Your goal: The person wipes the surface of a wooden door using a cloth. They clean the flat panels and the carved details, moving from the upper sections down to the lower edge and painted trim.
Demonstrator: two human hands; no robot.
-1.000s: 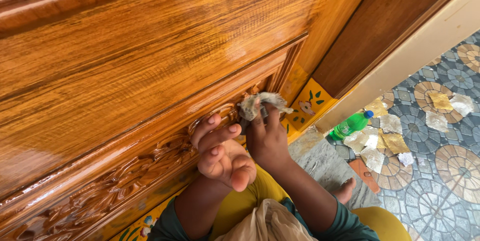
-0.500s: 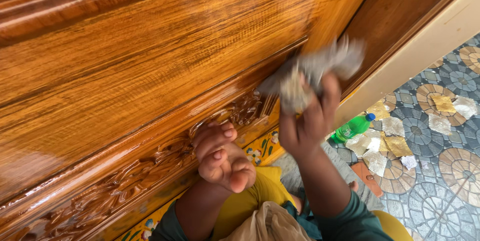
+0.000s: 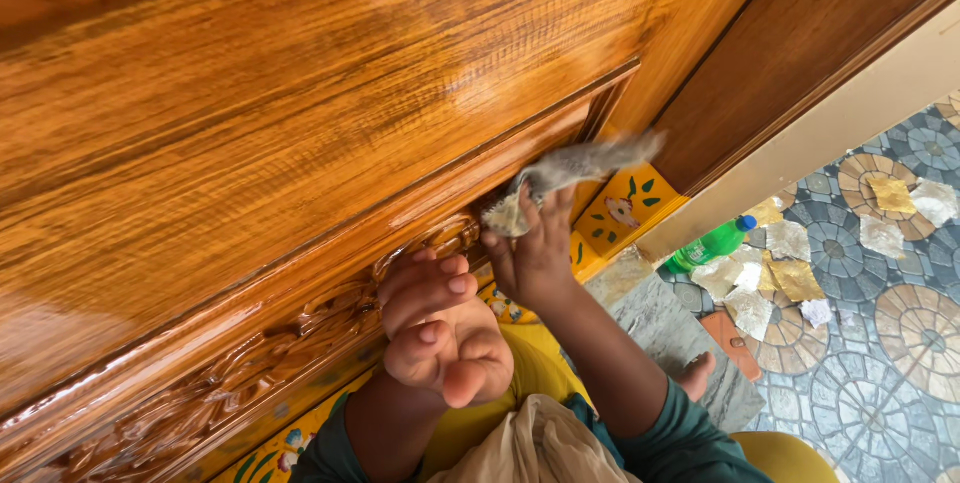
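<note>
The right hand (image 3: 535, 258) pinches a grey rag (image 3: 570, 168) at the carved band (image 3: 300, 328) of the glossy wooden door (image 3: 300, 113). The left hand (image 3: 435, 328), half curled and holding nothing, rests just below that band. Short, light strokes following the grooves would likely suit best.

Glossy amber door (image 3: 300, 123), grey rag (image 3: 575, 165), green bottle (image 3: 712, 243).

The glossy door (image 3: 300, 113) blocks ahead; open room lies rightward over the patterned floor (image 3: 880, 343).
</note>
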